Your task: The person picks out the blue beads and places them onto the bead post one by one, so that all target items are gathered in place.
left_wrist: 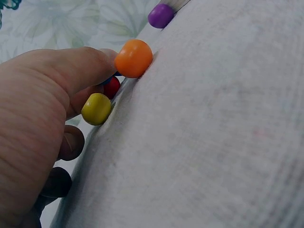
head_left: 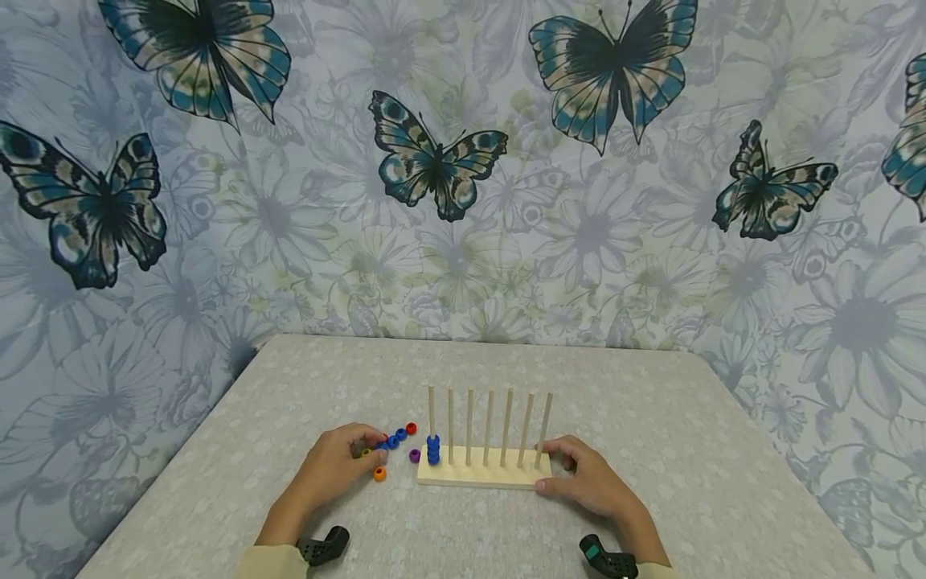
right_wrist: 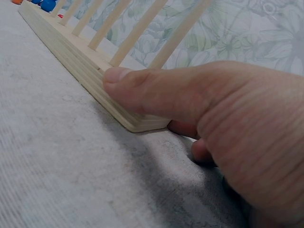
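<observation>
A wooden bead stand (head_left: pixel 485 474) carries a row of upright rods. Several blue beads (head_left: pixel 433 450) are stacked on its leftmost rod. My right hand (head_left: pixel 589 478) grips the right end of the base, thumb (right_wrist: pixel 137 90) on the front edge, other fingers behind. To the left of the stand, my left hand (head_left: pixel 336 462) pinches a blue bead between thumb and index finger, mostly hidden behind the thumb (left_wrist: pixel 90 66) in the left wrist view. Around it lie an orange bead (left_wrist: pixel 134 58), a yellow bead (left_wrist: pixel 97 109) and a red bead (left_wrist: pixel 112 87).
More blue beads (head_left: pixel 393 442) and another red bead (head_left: pixel 411 429) lie between the left hand and the stand. A purple bead (head_left: pixel 415 456) sits just left of the base. The patterned cloth (head_left: pixel 492 531) covers the table, which meets a butterfly-print wall (head_left: pixel 463 273) at the back.
</observation>
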`<action>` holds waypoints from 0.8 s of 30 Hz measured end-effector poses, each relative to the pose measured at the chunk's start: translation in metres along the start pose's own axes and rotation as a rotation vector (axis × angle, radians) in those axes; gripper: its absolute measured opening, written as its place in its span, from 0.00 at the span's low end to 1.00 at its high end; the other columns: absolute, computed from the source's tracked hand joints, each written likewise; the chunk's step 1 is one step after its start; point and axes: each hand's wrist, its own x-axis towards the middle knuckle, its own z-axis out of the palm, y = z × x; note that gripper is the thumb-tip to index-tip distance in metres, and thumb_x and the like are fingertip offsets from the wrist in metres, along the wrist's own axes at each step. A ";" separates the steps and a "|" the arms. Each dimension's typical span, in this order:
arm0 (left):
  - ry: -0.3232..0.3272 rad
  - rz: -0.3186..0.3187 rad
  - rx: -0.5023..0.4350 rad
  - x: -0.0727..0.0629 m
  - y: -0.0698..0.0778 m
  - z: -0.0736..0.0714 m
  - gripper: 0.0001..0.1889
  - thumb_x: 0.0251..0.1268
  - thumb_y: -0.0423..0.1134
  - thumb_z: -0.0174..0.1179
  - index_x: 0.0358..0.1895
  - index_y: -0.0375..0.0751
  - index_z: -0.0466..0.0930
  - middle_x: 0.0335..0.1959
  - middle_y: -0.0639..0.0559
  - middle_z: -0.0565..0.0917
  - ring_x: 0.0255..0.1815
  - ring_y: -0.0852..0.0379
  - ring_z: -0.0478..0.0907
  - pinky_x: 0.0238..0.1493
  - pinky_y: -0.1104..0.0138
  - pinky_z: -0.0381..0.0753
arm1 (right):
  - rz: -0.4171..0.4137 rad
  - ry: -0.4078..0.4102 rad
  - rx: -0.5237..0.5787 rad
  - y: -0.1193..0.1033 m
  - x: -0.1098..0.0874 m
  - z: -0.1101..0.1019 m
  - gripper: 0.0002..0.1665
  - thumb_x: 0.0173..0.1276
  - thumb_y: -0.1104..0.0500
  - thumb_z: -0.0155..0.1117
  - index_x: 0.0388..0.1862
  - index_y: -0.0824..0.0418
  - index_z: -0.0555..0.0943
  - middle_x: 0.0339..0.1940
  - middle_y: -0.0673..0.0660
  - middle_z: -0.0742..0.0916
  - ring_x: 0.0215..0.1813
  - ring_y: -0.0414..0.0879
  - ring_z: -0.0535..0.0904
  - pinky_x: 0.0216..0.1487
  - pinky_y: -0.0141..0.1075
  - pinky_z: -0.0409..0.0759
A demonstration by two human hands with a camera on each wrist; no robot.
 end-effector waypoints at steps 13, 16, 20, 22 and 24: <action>0.007 -0.006 -0.010 -0.002 0.000 -0.001 0.10 0.59 0.49 0.72 0.43 0.63 0.86 0.38 0.66 0.85 0.30 0.62 0.74 0.34 0.67 0.73 | 0.016 0.002 0.009 -0.002 -0.001 0.000 0.34 0.51 0.44 0.81 0.57 0.48 0.81 0.43 0.50 0.79 0.45 0.46 0.68 0.43 0.34 0.69; 0.011 -0.012 -0.008 -0.002 0.001 -0.001 0.10 0.59 0.49 0.72 0.43 0.64 0.86 0.38 0.66 0.85 0.30 0.62 0.75 0.34 0.67 0.73 | 0.013 0.002 0.010 -0.002 -0.001 0.000 0.34 0.52 0.45 0.81 0.57 0.49 0.81 0.43 0.50 0.80 0.45 0.46 0.68 0.43 0.33 0.69; 0.018 -0.018 -0.001 -0.002 0.001 0.000 0.10 0.59 0.48 0.72 0.43 0.64 0.86 0.39 0.67 0.85 0.30 0.62 0.75 0.34 0.67 0.73 | 0.004 0.001 0.010 -0.002 0.000 0.000 0.34 0.52 0.45 0.81 0.57 0.51 0.82 0.43 0.50 0.80 0.44 0.46 0.69 0.42 0.33 0.69; 0.020 -0.025 -0.001 -0.002 0.001 0.000 0.10 0.59 0.48 0.72 0.42 0.64 0.85 0.38 0.67 0.85 0.30 0.62 0.75 0.35 0.67 0.74 | 0.008 0.000 0.009 -0.003 0.000 0.000 0.34 0.52 0.45 0.81 0.57 0.50 0.82 0.43 0.50 0.80 0.44 0.46 0.69 0.43 0.33 0.69; 0.022 -0.030 -0.006 -0.002 0.001 0.000 0.09 0.59 0.48 0.72 0.42 0.64 0.85 0.39 0.67 0.85 0.30 0.61 0.75 0.35 0.67 0.74 | 0.009 0.001 0.008 -0.003 0.000 -0.001 0.34 0.51 0.45 0.81 0.57 0.50 0.82 0.43 0.50 0.80 0.44 0.46 0.69 0.43 0.33 0.69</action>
